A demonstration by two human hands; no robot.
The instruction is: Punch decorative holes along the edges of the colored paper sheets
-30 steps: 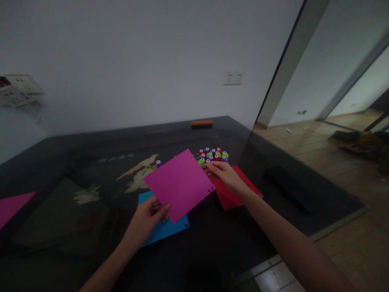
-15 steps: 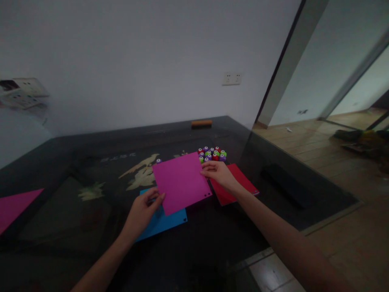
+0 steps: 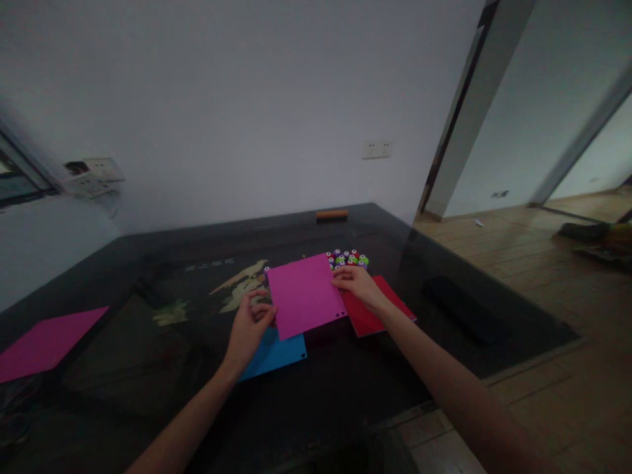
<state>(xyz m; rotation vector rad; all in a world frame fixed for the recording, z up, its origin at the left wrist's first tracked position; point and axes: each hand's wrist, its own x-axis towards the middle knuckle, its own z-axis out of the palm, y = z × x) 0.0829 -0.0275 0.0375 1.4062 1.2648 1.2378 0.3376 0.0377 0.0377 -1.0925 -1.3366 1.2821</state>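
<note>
A square pink sheet of paper [image 3: 307,295], with two small dark holes at its near right corner, is held up slightly tilted over the table. My right hand [image 3: 359,287] pinches its right edge. At the left edge, my left hand [image 3: 251,326] has its thumb and curled fingers around the paper's side. Beneath the pink sheet lies a blue sheet of paper [image 3: 281,355], partly covered, with a dark heart-shaped mark at its corner. A small stack of red paper [image 3: 380,309] lies under my right wrist.
Several small round balls [image 3: 353,259] in red, green and purple with white eye-like tops stand behind the pink sheet. Another pink sheet [image 3: 54,339] lies far left on the dark table [image 3: 336,401]. A dark long case [image 3: 461,306] lies right; an orange-brown bar [image 3: 332,215] lies at the back.
The camera view has shifted, bringing more of the left pink sheet into sight. The held pink sheet is slightly flatter, and my left hand's fingers have moved up along its left edge.
</note>
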